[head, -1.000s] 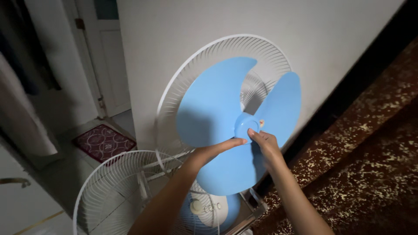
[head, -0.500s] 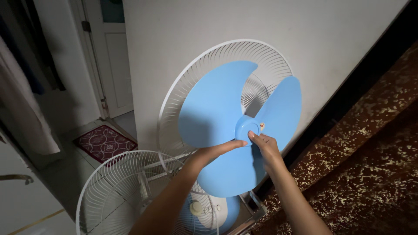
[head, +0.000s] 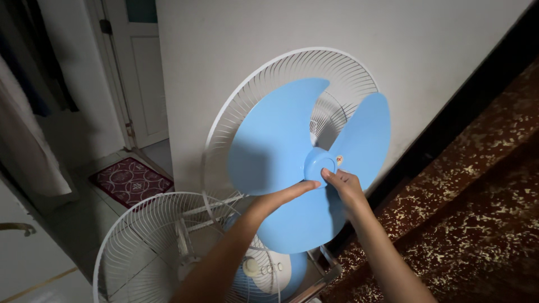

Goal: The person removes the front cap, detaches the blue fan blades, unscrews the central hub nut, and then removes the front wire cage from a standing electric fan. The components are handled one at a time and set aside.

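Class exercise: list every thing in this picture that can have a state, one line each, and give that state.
Blue fan blade: mounted in front of the rear guard, uncovered.
Rear guard: on the fan.
Front guard: off, lying low beside the fan.
Left hand: fingertips on the blade hub.
Right hand: fingertips on the hub.
Door: shut.

Dim room — white wall (head: pixel 236 50), red mat (head: pixel 130 180)

A pale tiled floor (head: pixel 84 224) is seen at the lower left. A dark red patterned mat (head: pixel 130 181) is laid flat on it near the white door (head: pixel 140 84). A detached white wire fan guard (head: pixel 168 247) appears propped above the tiles beside the fan's blue base (head: pixel 281 269).
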